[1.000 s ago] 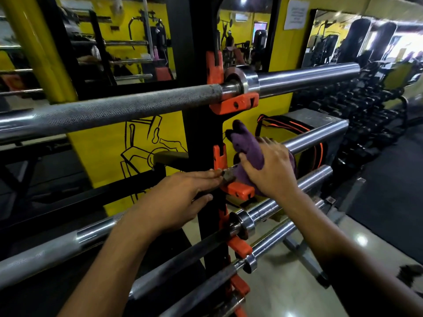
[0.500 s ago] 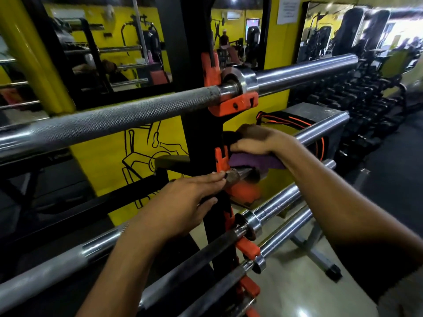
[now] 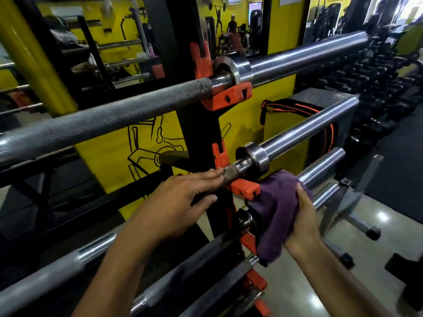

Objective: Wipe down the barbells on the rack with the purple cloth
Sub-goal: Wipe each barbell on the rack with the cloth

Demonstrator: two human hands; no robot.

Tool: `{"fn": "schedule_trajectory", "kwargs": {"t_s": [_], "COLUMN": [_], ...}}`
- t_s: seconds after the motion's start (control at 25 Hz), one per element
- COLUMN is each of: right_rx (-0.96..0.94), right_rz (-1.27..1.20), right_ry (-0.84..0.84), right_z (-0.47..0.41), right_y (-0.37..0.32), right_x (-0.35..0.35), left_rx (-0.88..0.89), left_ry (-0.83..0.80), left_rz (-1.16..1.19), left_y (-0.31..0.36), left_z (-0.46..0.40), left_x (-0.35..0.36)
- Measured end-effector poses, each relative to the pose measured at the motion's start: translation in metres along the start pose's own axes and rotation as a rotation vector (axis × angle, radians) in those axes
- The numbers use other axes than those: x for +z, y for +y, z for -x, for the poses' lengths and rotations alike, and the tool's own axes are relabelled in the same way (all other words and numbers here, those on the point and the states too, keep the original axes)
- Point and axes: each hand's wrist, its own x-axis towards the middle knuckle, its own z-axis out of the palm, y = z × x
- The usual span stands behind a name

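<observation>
Purple cloth (image 3: 275, 210) draped over the third barbell's sleeve (image 3: 320, 170), right of the black rack upright (image 3: 201, 133), gripped by right hand (image 3: 302, 223). Left hand (image 3: 180, 202) spread, fingertips resting on the second barbell's shaft (image 3: 231, 172) beside an orange hook (image 3: 243, 189).

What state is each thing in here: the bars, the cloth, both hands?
Top barbell: resting in orange hook, untouched.
Second barbell: racked, left hand fingers laid on its shaft.
Third barbell: sleeve wrapped by cloth.
Purple cloth: bunched, gripped by right hand.
</observation>
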Motion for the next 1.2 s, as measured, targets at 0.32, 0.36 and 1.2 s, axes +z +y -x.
{"fn": "schedule_trajectory", "kwargs": {"t_s": [0.32,0.36,1.2], "right_rx": [0.076,0.070,-0.900], "right_rz": [0.118,0.142,1.846], "right_ry": [0.099,0.035,-0.471], "right_z": [-0.001,-0.001,0.022], "right_y": [0.000,0.001,-0.080], "right_x": [0.062,0.056,0.069], "left_rx": [-0.003,-0.004,-0.031], "left_ry": [0.008,0.015,0.054], "left_rz": [-0.005,-0.015,-0.043], "left_y": [0.002,0.002,0.011], "left_z": [0.002,0.001,0.004], "left_x": [-0.002,-0.002,0.001]}}
